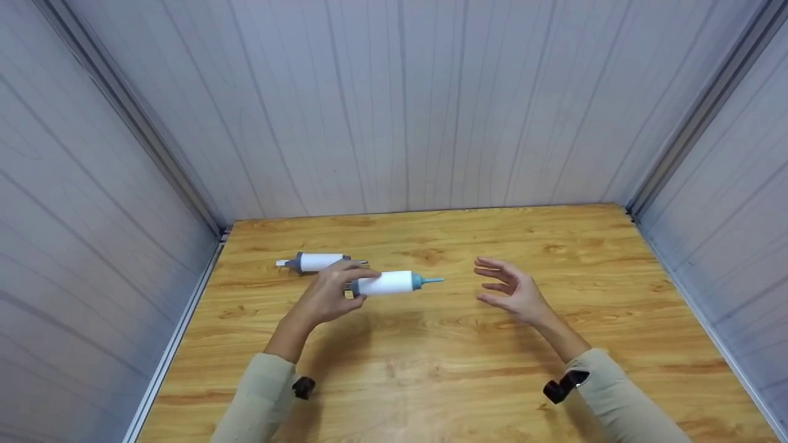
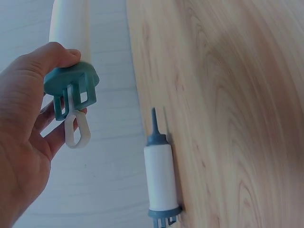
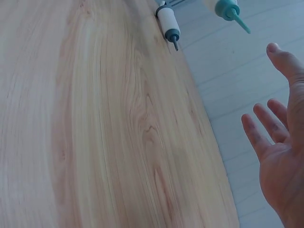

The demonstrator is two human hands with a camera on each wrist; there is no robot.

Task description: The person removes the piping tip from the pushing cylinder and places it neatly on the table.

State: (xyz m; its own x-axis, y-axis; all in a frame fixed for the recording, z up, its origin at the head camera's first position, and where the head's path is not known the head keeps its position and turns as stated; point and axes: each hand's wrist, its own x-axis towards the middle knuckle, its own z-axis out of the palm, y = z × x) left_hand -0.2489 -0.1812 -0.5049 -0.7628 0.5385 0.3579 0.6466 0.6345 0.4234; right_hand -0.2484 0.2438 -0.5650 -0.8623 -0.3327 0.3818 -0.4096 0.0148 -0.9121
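My left hand [image 1: 335,292] grips a large white syringe [image 1: 386,283] with teal ends by its rear, above the table. Its thin teal nozzle points right, towards my other hand. In the left wrist view, the thumb presses the white barrel [image 2: 70,23] just by the teal collar [image 2: 71,78], and a pale looped handle [image 2: 77,129] sticks out of the collar's end. A second white syringe [image 1: 321,262] with grey-blue ends lies on the table behind my left hand, partly covered by it. To the right, my right hand [image 1: 514,292] hovers with fingers apart, holding nothing.
A wood-grain table [image 1: 431,369] lies under both hands. Pale panel walls [image 1: 394,111] enclose it at the back and both sides, with metal strips along the corners. Each wrist carries a small black camera [image 1: 303,387] by the sleeve cuff.
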